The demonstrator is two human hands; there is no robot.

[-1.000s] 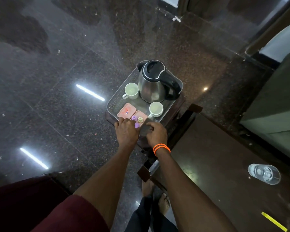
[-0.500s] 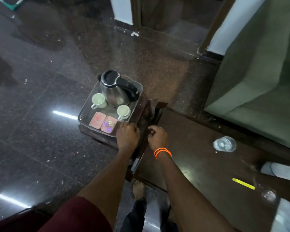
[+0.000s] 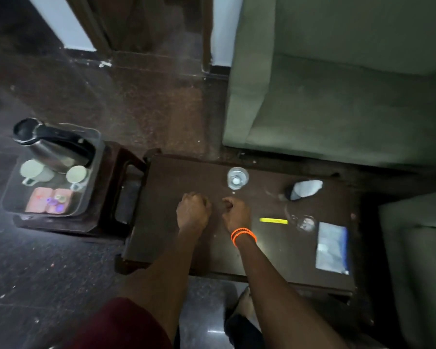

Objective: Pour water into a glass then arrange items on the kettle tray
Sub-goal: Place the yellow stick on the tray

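Observation:
At the left, a clear kettle tray (image 3: 92,195) rests on a small dark stool (image 3: 116,187). It holds a steel kettle (image 3: 52,144) with a black lid, two pale cups (image 3: 33,171) (image 3: 76,173) and pink sachets (image 3: 49,204). A clear glass (image 3: 238,178) stands on the dark wooden table (image 3: 166,238), just beyond my hands. My left hand (image 3: 193,210) and my right hand (image 3: 237,212), with orange bands at the wrist, hover over the table in loose fists, holding nothing.
On the table's right part lie a yellow strip (image 3: 273,220), a second clear glass (image 3: 305,222), a white-and-black object (image 3: 303,189) and a bluish packet (image 3: 332,248). Green sofa cushions (image 3: 337,96) border the table behind and to the right. My bare feet are below.
My view has swung right, from the tray to the table. Both hands left the tray's near edge and moved right over the table, close to the glass.

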